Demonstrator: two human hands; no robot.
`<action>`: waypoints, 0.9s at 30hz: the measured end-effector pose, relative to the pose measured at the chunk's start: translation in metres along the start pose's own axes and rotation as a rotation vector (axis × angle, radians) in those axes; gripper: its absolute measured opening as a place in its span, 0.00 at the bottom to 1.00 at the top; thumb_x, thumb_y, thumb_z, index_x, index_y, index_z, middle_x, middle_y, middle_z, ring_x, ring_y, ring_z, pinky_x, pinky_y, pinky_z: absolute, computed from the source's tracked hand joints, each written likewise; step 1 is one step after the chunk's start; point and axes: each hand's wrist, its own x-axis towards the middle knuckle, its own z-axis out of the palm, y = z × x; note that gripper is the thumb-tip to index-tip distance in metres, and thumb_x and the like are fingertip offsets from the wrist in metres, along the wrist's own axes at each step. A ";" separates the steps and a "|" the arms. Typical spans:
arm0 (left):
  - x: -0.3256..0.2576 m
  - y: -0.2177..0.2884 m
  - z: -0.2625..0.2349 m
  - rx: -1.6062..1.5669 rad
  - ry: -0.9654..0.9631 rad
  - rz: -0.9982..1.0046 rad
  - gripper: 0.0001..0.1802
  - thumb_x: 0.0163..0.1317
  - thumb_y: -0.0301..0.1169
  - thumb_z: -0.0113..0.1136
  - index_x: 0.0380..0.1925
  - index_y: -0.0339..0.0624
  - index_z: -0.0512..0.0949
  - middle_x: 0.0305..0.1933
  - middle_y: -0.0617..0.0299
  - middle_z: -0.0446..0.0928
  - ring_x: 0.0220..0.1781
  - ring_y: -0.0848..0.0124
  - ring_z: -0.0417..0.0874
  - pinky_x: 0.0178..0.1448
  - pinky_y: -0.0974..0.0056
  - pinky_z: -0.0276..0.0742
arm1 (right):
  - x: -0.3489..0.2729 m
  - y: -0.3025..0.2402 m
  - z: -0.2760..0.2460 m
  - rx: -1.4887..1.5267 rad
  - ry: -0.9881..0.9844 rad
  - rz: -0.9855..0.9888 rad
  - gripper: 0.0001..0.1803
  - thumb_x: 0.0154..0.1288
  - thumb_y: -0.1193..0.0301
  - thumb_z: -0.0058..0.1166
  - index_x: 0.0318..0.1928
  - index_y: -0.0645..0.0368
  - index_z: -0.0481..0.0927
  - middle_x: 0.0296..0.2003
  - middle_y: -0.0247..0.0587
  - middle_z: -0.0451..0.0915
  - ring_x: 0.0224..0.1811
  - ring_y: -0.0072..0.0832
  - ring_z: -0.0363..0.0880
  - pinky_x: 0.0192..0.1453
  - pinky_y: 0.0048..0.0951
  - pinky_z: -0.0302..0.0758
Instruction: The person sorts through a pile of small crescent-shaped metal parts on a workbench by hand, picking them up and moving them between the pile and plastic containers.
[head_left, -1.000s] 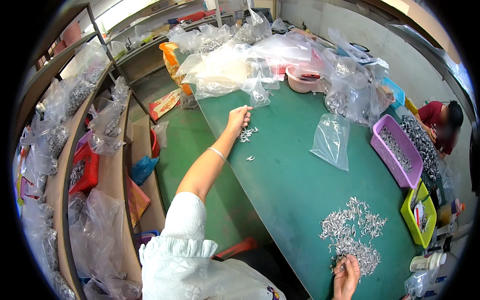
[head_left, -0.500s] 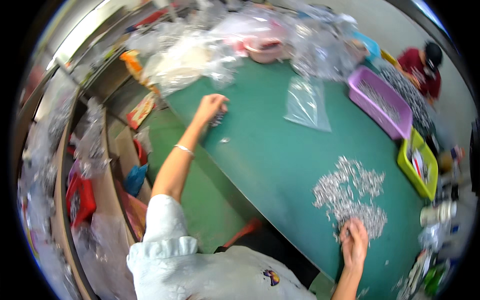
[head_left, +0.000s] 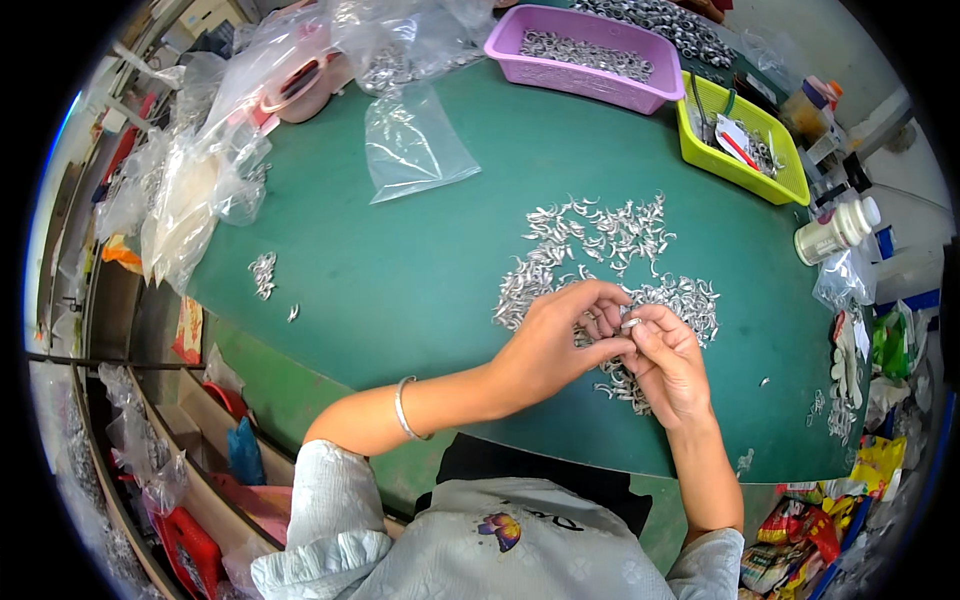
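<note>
My left hand point(head_left: 556, 340) and my right hand point(head_left: 668, 356) meet over the near side of a heap of small curved silver metal parts point(head_left: 600, 250) on the green table point(head_left: 400, 280). Between the fingertips of both hands sits one small metal part point(head_left: 628, 323). A silver bangle point(head_left: 402, 408) circles my left wrist. A smaller clump of the same metal parts point(head_left: 263, 273) lies far left on the table.
An empty clear plastic bag point(head_left: 412, 145) lies beyond the heap. At the back stand a purple tray point(head_left: 585, 72) of metal parts and a yellow-green tray point(head_left: 740, 165) with tools. A white bottle point(head_left: 835, 232) lies at right. Filled plastic bags point(head_left: 200, 180) crowd the left edge.
My left hand has come back from the small clump at the far left and joined my right hand over the big heap. The view has swung toward the heap.
</note>
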 end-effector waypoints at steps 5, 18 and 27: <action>0.007 -0.016 0.010 -0.082 0.003 0.096 0.13 0.50 0.17 0.63 0.37 0.31 0.77 0.38 0.57 0.76 0.38 0.74 0.78 0.43 0.70 0.78 | -0.003 -0.004 -0.009 -0.045 0.006 -0.043 0.09 0.60 0.79 0.54 0.42 0.64 0.75 0.37 0.36 0.78 0.34 0.15 0.74 0.36 0.15 0.70; 0.002 -0.021 0.007 -0.319 -0.031 -0.036 0.09 0.51 0.13 0.59 0.34 0.29 0.76 0.38 0.53 0.75 0.41 0.70 0.78 0.43 0.68 0.76 | -0.003 0.002 -0.009 -0.279 0.008 -0.242 0.09 0.56 0.86 0.54 0.39 0.69 0.76 0.37 0.44 0.76 0.40 0.24 0.74 0.42 0.21 0.71; 0.002 -0.020 0.008 -0.097 0.068 0.263 0.12 0.47 0.14 0.63 0.33 0.33 0.76 0.31 0.57 0.75 0.30 0.70 0.78 0.34 0.69 0.74 | -0.006 0.005 -0.008 -0.234 -0.049 -0.239 0.06 0.59 0.83 0.52 0.39 0.68 0.76 0.38 0.44 0.74 0.38 0.24 0.73 0.40 0.22 0.71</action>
